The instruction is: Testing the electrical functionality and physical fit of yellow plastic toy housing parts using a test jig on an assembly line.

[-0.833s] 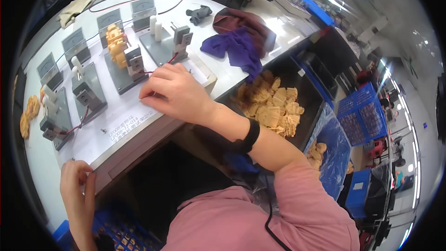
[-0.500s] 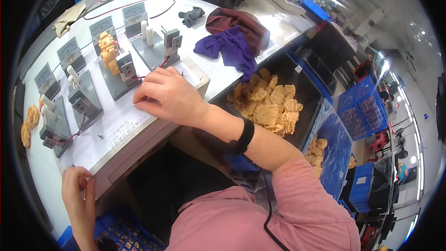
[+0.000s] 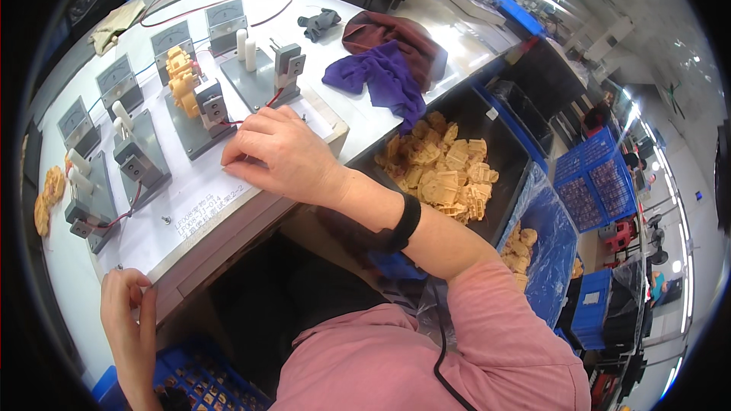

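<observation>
My right hand (image 3: 285,156) rests on the front edge of a white-topped test board (image 3: 156,232), fingers loosely bent and thumb apart. Nothing shows in it. Close to its fingertips stands a grey fixture (image 3: 209,141) with a yellow plastic gear-like part (image 3: 181,80) mounted on it. At the board's near left corner my left hand (image 3: 126,297) lies loosely curled, with a gap between thumb and fingers and no object visible. Three more grey fixtures, an outer left one (image 3: 91,198), a second (image 3: 141,156) and a right one (image 3: 255,80), carry white pegs and no yellow part.
Analog meters (image 3: 119,82) stand behind the fixtures. A purple cloth (image 3: 377,80), a dark red cloth (image 3: 396,38) and a grey glove (image 3: 320,24) lie on the table. Right of me, a black bin (image 3: 499,152) holds yellow parts (image 3: 445,175). A blue crate (image 3: 202,380) sits below left.
The whole scene has shifted slightly in the picture, the board and fixtures a little to the right. Both hands keep nearly the same pose and place on the board.
</observation>
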{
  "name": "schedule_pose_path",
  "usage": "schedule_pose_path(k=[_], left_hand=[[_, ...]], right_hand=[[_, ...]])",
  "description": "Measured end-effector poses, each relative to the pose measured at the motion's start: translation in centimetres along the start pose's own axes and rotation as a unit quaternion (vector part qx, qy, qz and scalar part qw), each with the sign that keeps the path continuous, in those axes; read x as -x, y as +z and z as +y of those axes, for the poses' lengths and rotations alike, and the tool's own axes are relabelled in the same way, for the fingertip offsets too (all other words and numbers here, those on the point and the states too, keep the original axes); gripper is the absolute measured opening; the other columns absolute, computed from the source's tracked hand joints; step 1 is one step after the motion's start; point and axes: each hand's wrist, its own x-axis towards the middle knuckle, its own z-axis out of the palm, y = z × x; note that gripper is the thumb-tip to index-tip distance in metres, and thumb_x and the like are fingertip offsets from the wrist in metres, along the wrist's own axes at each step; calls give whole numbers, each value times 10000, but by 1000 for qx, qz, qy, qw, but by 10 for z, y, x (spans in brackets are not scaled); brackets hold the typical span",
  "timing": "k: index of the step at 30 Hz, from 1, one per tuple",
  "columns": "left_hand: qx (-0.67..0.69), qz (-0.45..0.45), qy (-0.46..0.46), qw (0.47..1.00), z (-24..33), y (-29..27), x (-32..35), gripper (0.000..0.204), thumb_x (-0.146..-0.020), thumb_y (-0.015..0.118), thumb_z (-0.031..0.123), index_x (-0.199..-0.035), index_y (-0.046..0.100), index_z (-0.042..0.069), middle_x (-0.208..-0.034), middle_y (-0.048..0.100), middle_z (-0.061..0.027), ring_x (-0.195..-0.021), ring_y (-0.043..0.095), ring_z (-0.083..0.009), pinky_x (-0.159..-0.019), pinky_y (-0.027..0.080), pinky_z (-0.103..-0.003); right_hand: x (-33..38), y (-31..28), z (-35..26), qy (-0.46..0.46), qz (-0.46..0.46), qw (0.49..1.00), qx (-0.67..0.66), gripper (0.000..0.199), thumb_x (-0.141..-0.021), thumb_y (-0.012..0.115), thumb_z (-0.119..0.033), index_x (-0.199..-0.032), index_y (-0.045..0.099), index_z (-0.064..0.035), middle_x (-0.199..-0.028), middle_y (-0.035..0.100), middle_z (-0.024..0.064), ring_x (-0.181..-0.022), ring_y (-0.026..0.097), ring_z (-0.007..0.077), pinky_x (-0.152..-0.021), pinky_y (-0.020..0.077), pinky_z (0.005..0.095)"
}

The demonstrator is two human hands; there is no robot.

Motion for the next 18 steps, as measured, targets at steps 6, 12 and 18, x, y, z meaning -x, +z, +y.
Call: schedule_pose_path(k=[6, 12, 18], left_hand=[[-2, -2, -2, 1000, 1, 1, 0, 183, -839, 626, -98, -930, 533, 30, -809, 409, -80, -710, 433, -197, -632, 350, -321], [0, -3, -5, 1000, 0, 1, -1, 183, -842, 624, -99, -928, 529, 30, -813, 412, -83, -714, 432, -202, -637, 355, -320], [-3, 1, -17, 1000, 3, -6, 2, 174, -823, 648, -85, -914, 549, 25, -815, 450, -94, -715, 475, -208, -640, 383, -324]], right_hand=[[1, -1, 0, 3, 1, 1000, -1, 92, -825, 773, -165, -880, 705, -137, -881, 659, 7, -917, 626, 220, -866, 443, 360], [0, 1, 1, 2, 3, 1000, -3, 92, -826, 772, -159, -885, 705, -136, -880, 661, 11, -915, 634, 222, -874, 445, 365], [-6, 7, 0, -8, -2, 1000, -8, 62, -833, 730, -174, -827, 681, -137, -853, 647, 13, -883, 621, 244, -809, 446, 377]])
